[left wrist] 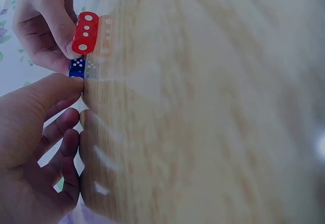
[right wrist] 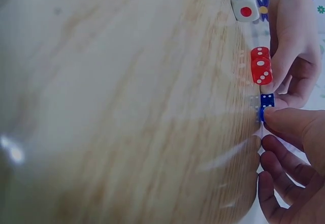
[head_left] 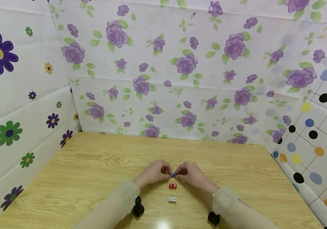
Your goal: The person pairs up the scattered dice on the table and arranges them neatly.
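Two small blue dice stand side by side on the wooden table. The left hand (head_left: 157, 171) pinches the left blue die (head_left: 171, 175) between thumb and fingers. From the other side, the right hand (head_left: 192, 175) pinches the right blue die (head_left: 174, 175). Each thumb partly covers its die in the wrist views. Just nearer to the person is a pair of red dice (head_left: 173, 186), sitting together with white pips. Nearer still lies a pair of white dice (head_left: 172, 199); one white die (right wrist: 245, 6) shows a large red pip in the right wrist view.
The wood-grain table (head_left: 103, 165) ends at a floral sheet (head_left: 157, 79) behind. More patterned sheets, a daisy one (head_left: 31, 105) and a dotted one (head_left: 318, 140), flank it. A black wrist device (head_left: 138, 208) is on the left forearm, another (head_left: 213, 218) on the right.
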### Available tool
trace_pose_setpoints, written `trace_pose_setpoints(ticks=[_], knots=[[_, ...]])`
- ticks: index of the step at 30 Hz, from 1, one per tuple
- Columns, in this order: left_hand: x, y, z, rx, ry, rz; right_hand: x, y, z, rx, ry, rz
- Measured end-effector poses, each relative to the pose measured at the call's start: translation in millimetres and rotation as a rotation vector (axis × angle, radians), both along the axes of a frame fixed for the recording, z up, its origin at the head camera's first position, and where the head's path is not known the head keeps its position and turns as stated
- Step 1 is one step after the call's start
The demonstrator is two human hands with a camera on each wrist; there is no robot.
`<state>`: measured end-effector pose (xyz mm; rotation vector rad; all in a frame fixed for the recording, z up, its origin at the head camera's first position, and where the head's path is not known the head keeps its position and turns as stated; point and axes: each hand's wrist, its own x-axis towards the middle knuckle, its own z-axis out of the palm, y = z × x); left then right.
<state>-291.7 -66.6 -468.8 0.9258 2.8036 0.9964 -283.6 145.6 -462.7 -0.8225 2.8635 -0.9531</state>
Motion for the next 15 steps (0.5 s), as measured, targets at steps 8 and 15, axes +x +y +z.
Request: trace_pose_setpoints(ticks=[8, 15], knots=[[-0.5, -0.1, -0.7, 0.001, -0.002, -0.004, 0.6, -0.5, -0.7, -0.005, -0.006, 0.003], [-0.1, -0.5, -0.8, 0.001, -0.001, -0.003, 0.1, -1.0, -1.7, 0.005, -0.008, -0.002]])
